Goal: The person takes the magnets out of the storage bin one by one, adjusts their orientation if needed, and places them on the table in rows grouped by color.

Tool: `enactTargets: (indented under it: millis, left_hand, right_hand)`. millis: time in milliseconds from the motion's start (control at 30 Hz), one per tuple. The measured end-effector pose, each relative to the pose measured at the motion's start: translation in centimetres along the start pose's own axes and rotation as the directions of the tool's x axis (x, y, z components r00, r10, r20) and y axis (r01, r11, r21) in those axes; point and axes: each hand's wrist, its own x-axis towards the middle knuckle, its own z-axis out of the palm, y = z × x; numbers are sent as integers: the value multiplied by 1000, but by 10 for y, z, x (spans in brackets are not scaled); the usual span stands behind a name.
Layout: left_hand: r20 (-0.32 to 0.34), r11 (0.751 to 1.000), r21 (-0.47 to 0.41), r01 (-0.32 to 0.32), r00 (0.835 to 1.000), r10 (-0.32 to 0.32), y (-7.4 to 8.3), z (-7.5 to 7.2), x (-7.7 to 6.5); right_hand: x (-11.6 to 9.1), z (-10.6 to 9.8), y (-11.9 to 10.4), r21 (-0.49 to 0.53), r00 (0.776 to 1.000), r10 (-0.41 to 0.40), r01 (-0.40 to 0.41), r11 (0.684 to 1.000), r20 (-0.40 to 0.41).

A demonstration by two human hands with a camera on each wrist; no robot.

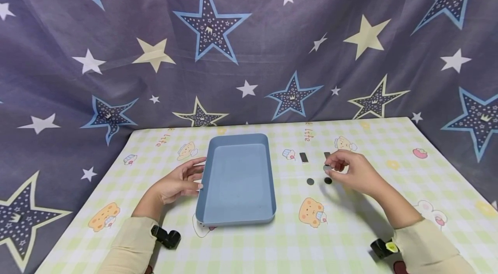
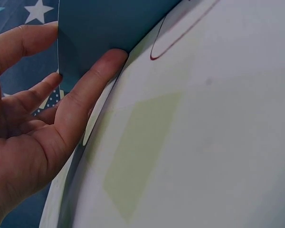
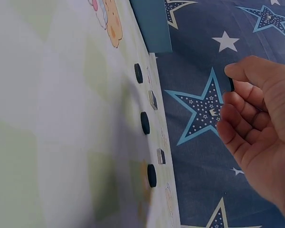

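A shallow blue rectangular tray (image 1: pixel 239 217) stands on the table. My left hand (image 1: pixel 179 182) is at its left side, thumb and fingertips against the outer wall (image 2: pixel 92 38), fingers fairly straight. My right hand (image 1: pixel 355 172) pinches a small dark round disc (image 1: pixel 327 168) between thumb and forefinger, raised above the table. Beneath and beside that hand lie more dark discs (image 1: pixel 310 181) and two dark rectangular pieces (image 1: pixel 304 157). The right wrist view shows three discs (image 3: pixel 145 123) on the cloth; one of them is hidden by the hand in the head view.
A checked green and white tablecloth (image 1: pixel 249 246) with cartoon prints covers the table. Behind it hangs a dark curtain (image 1: pixel 249 40) with stars. Each sleeve carries a small black camera (image 1: pixel 166 237) at the wrist.
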Motion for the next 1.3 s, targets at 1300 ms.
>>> enactTargets:
  millis: [1300]
  left_hand:
    - [2, 1000, 0, 2, 1000, -2, 2, 1, 0]
  right_hand:
    - [-31, -28, 32, -95, 996, 69, -74, 993, -57]
